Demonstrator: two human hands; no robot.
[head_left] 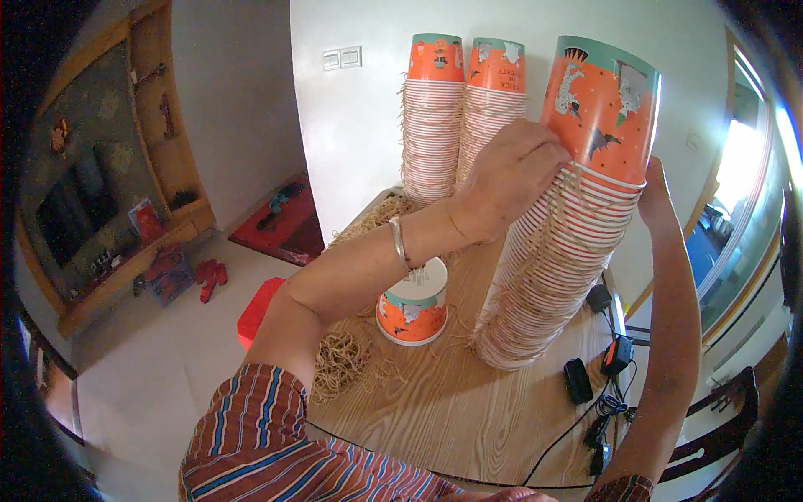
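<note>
In front of me a tall leaning stack of nested paper buckets (548, 251) stands on the table, with brown twisted cords hanging all down its side. The top orange paper bucket (598, 113), upside down with a green band and printed figures, sits on the stack. Bent fingers of my left hand (523, 171) pinch its rim on the left side, among the cords. My right hand (657, 197) is at the rim on the opposite side, its fingers partly hidden behind the bucket. A single upturned paper bucket (412, 309) stands below my left forearm.
Two more bucket stacks (432, 134) stand by the white wall. Loose brown cords (341, 364) lie heaped at the wooden table's (468, 418) left side, near a red container (258, 309). Black adapters (577, 381) and cables lie along the right edge, with a dark chair (728, 410) beyond.
</note>
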